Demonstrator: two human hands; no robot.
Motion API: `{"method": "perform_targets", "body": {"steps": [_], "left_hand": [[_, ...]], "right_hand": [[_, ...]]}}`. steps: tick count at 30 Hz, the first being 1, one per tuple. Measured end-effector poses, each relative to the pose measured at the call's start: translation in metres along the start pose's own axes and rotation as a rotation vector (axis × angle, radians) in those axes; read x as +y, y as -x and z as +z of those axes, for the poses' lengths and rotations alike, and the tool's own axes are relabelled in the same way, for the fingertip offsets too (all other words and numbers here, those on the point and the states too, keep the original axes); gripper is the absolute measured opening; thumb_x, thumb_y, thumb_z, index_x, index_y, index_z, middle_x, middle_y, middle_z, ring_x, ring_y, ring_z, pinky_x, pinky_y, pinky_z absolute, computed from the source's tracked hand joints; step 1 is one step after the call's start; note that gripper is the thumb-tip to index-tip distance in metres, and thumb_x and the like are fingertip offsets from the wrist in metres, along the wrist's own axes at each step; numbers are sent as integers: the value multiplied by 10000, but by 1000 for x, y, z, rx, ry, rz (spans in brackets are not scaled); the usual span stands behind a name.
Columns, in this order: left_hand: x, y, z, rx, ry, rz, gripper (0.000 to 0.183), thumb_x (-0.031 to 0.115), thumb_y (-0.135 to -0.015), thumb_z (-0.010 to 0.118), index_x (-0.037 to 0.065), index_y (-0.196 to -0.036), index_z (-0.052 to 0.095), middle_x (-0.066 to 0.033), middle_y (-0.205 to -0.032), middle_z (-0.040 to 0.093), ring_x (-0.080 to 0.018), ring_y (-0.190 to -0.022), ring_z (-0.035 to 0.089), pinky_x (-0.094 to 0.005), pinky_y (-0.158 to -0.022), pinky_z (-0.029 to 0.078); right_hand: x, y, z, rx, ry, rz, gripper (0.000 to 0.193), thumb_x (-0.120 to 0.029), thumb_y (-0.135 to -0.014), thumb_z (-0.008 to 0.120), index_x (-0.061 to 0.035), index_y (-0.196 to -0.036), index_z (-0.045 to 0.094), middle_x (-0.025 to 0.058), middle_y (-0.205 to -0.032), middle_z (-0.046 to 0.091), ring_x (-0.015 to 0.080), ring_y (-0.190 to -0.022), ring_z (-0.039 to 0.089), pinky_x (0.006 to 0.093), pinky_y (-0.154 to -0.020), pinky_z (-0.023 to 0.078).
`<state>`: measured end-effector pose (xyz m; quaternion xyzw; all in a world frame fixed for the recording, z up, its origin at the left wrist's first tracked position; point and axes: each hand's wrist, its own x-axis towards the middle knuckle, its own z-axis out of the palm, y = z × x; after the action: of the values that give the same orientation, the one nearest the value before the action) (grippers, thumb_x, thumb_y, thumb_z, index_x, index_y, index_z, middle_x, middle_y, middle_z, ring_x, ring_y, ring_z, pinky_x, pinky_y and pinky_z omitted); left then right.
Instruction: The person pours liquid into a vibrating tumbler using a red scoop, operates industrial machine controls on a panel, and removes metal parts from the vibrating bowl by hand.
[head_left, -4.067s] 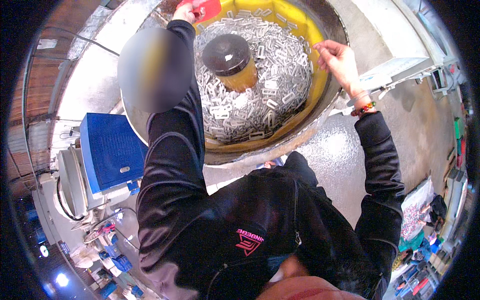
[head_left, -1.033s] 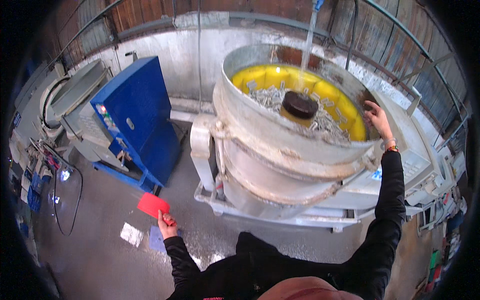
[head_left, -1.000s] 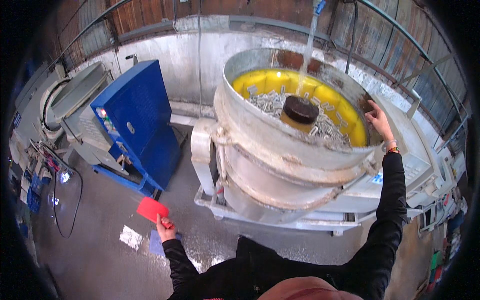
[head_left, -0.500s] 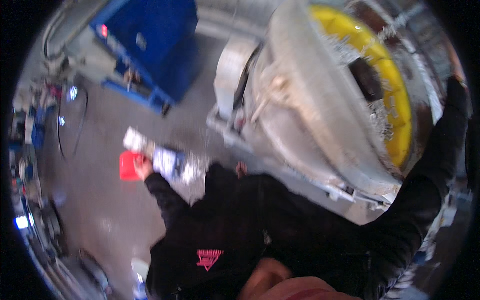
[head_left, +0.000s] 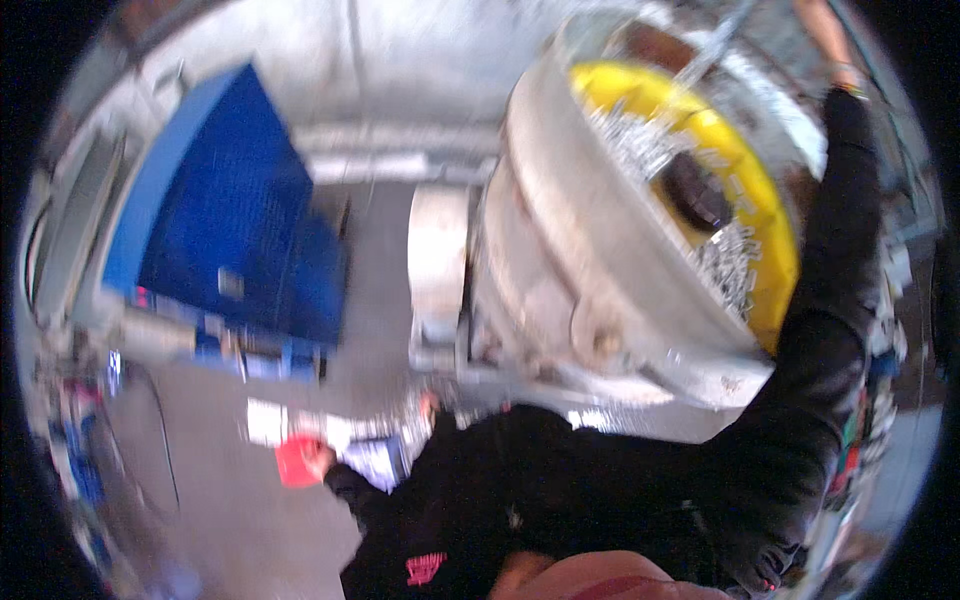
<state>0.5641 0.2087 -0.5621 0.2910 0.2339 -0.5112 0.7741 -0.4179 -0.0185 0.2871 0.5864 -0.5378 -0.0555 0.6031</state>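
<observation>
My left hand is closed on a red, box-like plastic container, low over the floor at the left. Blur hides the container's exact kind. Up along the right side of a large round tub machine stretches my right arm. My right hand reaches the top right edge of the picture, where its fingers are smeared and partly cut off. The tub has a yellow lining and holds many small silvery pieces around a dark round hub.
A large blue cabinet-like box stands at the left. Beside my left hand is a whitish-blue packet or container, with a white piece farther left. A pale streak or rod runs into the tub from above. A dark cable lies on the floor.
The view has swung, so the blue box and my left hand with the red container appear lower. My right hand shows higher and more to the left. The left hand keeps its hold.
</observation>
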Motion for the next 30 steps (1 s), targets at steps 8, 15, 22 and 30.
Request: {"method": "perform_targets", "body": {"steps": [8,15,22,30], "left_hand": [[-34,-59,97,61,-356,89,276,206,-751,452,154,-507,335,30,-450,365,-93,-405,358,-215,-420,302],[-73,11,196,192,-520,135,284,225,-760,452,158,-508,340,31,-444,369,-88,-391,361,-211,-398,298],[-86,43,211,259,-513,153,293,244,-770,451,161,-510,346,33,-438,373,-84,-378,364,-206,-376,294],[-82,59,224,288,-482,159,304,265,-780,451,164,-511,352,35,-431,377,-78,-362,367,-201,-351,289]], "right_hand": [[-58,0,-29,471,-1409,1311,689,-254,-734,546,6,-1232,148,97,-731,458,176,-479,462,356,-432,470],[-64,-29,10,198,-80,1021,712,-199,-619,583,-276,-1244,250,274,-999,417,433,-991,348,483,-804,349],[0,-46,77,274,-1005,1419,677,-299,-702,603,43,-1186,275,204,-960,496,232,-731,575,291,-452,494],[-37,-78,35,181,-850,1308,529,-183,-733,540,-154,-1218,333,193,-991,503,237,-627,592,321,-461,527]]}}
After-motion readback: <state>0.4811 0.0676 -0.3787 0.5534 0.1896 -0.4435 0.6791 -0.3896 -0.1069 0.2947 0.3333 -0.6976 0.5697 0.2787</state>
